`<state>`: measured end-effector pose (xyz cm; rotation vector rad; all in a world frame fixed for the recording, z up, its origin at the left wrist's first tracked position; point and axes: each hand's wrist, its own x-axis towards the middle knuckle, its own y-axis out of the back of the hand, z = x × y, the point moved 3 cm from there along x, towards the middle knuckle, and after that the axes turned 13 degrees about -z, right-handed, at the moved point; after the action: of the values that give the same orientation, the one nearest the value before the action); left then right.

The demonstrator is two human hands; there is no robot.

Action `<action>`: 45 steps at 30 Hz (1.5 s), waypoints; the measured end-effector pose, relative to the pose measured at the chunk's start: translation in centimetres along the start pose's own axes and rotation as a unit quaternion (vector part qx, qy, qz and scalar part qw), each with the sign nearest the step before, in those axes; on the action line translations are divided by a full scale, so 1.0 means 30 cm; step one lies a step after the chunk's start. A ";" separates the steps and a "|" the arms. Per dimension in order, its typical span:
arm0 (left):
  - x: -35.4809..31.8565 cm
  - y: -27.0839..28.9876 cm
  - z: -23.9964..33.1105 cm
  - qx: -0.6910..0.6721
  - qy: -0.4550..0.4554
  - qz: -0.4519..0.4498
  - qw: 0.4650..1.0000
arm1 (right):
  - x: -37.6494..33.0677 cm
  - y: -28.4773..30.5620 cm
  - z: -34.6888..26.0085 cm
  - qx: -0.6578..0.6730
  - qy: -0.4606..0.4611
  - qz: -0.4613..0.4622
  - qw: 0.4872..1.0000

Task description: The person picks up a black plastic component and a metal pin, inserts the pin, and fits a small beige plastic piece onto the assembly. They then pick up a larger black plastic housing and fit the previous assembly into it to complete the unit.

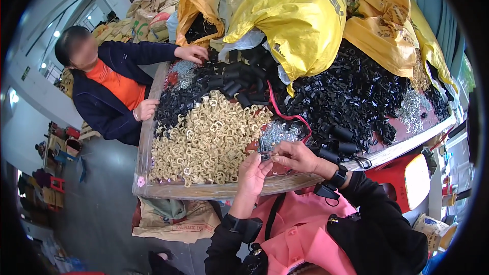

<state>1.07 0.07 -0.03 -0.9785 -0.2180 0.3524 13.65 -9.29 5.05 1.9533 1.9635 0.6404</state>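
Close to the table's front edge, my left hand [252, 174] pinches a small black plastic piece [264, 149] upright between thumb and fingers. My right hand [297, 156] meets it from the right, fingertips pressed together against the piece; anything tiny between them is hidden. Just beyond lies a heap of small silver metal parts [281, 133]. Left of my hands spreads a large pile of tan clip-shaped pieces [198, 142]. On the right are a wide pile of black plastic pieces [331, 102] and some black cylinders [342, 147]. A pink-red strap [277, 108] curves between the piles.
A yellow sack [295, 15] and orange-yellow sacks [382, 30] stand along the table's far side. At the left end, a co-worker [117, 81] reaches one hand into the black parts. A red stool [397, 181] stands at the right, and a paper sack [178, 224] lies below the front edge.
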 end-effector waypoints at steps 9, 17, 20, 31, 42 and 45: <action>0.007 -0.033 -0.002 0.074 0.041 0.011 0.996 | -0.008 0.024 0.004 0.255 0.026 0.037 0.966; 0.003 -0.030 -0.043 0.046 0.050 0.008 0.998 | -0.013 0.016 0.001 0.225 0.018 0.022 0.974; -0.004 -0.021 -0.053 0.038 0.061 -0.002 0.997 | -0.018 0.019 0.001 0.237 0.010 0.018 0.971; 0.014 -0.097 -0.055 0.021 0.071 -0.041 0.996 | -0.041 0.038 -0.031 0.250 0.016 0.071 0.966; 0.043 -0.061 -0.018 0.072 0.029 0.013 0.997 | -0.279 0.311 0.085 -0.331 -0.155 0.184 0.912; 0.049 -0.064 -0.016 0.065 -0.004 0.067 0.996 | -0.392 0.457 0.159 -0.432 -0.326 0.215 0.813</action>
<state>2.95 -0.70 1.36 -0.8657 -0.1348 0.4873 28.27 -20.82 6.75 1.6470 0.6151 0.6672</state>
